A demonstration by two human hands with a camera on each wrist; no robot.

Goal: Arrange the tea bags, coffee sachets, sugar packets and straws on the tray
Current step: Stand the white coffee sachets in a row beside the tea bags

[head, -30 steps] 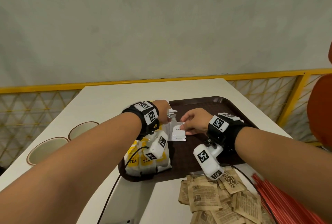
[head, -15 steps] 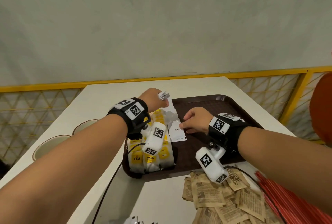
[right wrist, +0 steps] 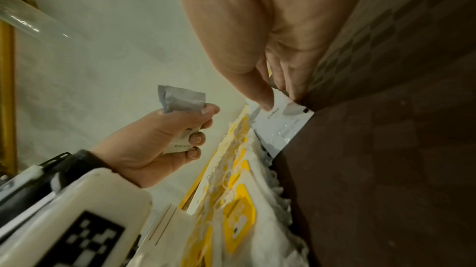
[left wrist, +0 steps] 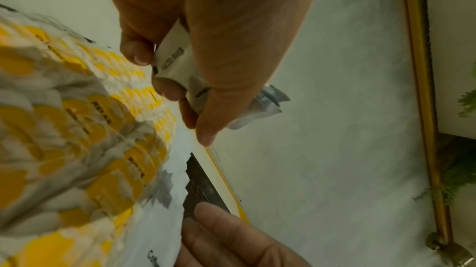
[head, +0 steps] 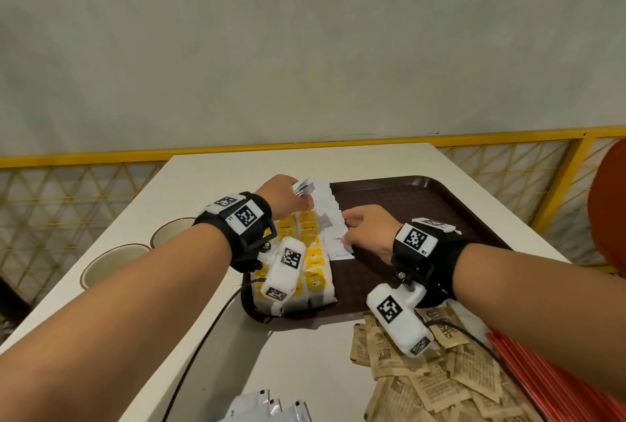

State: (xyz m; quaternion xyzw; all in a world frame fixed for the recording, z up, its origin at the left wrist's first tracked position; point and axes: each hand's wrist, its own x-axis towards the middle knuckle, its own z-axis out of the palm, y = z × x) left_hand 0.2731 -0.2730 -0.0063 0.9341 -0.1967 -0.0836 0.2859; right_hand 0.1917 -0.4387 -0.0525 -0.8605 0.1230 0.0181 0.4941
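A brown tray (head: 423,204) holds rows of yellow-tagged tea bags (head: 313,262) along its left side. Beside them runs an overlapping row of white coffee sachets (head: 330,215). My left hand (head: 298,198) hovers over the tray's far left corner and grips a small bundle of coffee sachets (head: 305,187), also seen in the left wrist view (left wrist: 177,61). My right hand (head: 352,228) rests low on the tray, thumb and fingers pinching the nearest coffee sachet (right wrist: 285,122) of the row. Brown sugar packets (head: 433,384) and red straws (head: 548,384) lie on the table in front of the tray.
More white sachets (head: 271,409) lie at the table's near edge. Two round cups (head: 111,264) stand at the left of the white table. A yellow railing (head: 559,181) runs behind and to the right. An orange seat (head: 609,211) is at the far right.
My left hand has risen and drawn back from the right hand toward the tray's far left corner, still gripping its sachets. The row on the tray reaches further back. The right hand stays put.
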